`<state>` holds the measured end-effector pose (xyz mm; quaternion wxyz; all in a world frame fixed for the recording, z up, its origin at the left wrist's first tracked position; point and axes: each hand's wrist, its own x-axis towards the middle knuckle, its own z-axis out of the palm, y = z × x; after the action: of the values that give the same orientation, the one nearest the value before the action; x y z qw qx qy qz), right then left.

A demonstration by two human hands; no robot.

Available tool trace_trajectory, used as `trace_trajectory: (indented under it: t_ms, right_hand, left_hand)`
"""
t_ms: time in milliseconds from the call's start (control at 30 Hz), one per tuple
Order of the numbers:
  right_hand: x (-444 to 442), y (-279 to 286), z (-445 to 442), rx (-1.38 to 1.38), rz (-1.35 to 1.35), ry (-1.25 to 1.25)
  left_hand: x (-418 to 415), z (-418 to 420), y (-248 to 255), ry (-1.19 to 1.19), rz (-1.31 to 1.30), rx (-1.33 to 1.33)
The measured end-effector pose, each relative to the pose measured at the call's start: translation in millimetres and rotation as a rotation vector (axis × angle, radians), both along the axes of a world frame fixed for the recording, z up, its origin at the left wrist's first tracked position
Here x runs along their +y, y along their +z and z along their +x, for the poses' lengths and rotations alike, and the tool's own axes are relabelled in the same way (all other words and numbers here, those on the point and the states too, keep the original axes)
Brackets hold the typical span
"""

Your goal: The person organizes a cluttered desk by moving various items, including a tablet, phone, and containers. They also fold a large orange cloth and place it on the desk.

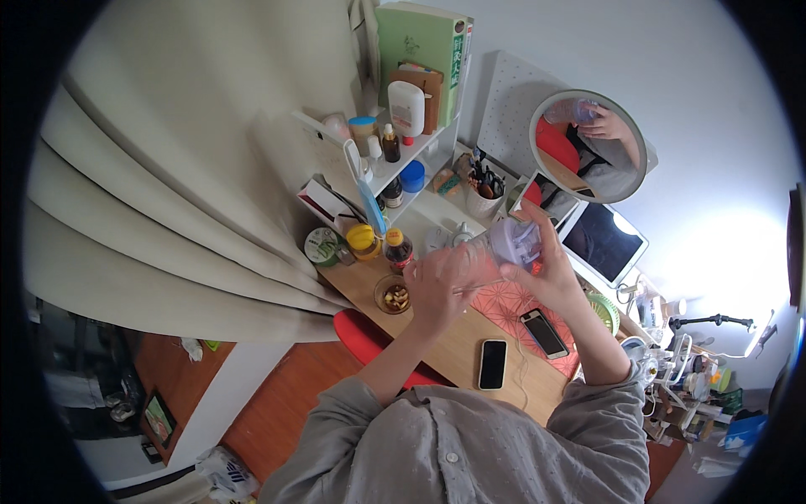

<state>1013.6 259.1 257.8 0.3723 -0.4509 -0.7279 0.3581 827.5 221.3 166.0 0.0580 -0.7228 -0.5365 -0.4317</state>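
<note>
A clear plastic bottle (475, 255) with a lavender lid (515, 241) is held tilted above the desk, its lid end toward the right. My left hand (441, 280) wraps around the bottle's body. Around the lid end curl the fingers and thumb of my right hand (551, 258). A thin, pale stick-like thing (469, 288) shows just beside my left fingers; I cannot tell whether they grip it. Close to my left hand stand a glass bowl (395, 296) of cut pieces in dark liquid and a yellow-capped bottle of dark liquid (398, 250).
Two phones (493, 364) (545, 332) and a white cable (524, 372) lie on the wooden desk. A round mirror (589, 146), a tablet (603, 242) and a pen cup (485, 195) stand behind. Shelves (409, 154) hold bottles and books (422, 57). A red chair (362, 334) is at the left.
</note>
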Motion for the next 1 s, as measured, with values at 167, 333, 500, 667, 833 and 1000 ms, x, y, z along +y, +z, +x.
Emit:
trace_trajectory:
  t_ms: [167, 333, 500, 667, 833, 1000]
  right_hand:
    - [17, 18, 9, 0.055, -0.081, 0.319]
    - [16, -6, 2, 0.438, -0.227, 0.311]
    - [13, -22, -6, 0.418, -0.161, 0.201]
    - [20, -17, -19, 0.423, -0.115, 0.089]
    - [74, -42, -48, 0.414, 0.181, -0.144]
    - [133, -102, -92, 0.077, 0.319, -0.241]
  left_hand:
    - [0, -5, -12, -0.425, -0.268, -0.505]
    - [-3, -2, -11, -0.518, -0.396, -0.593]
    - [7, -2, -5, -0.546, -0.497, -0.609]
    - [6, -1, 11, -0.315, -0.449, -0.354]
    - [-8, -18, 10, -0.18, -0.144, -0.483]
    - [-49, -66, 3, -0.03, -0.087, -0.522]
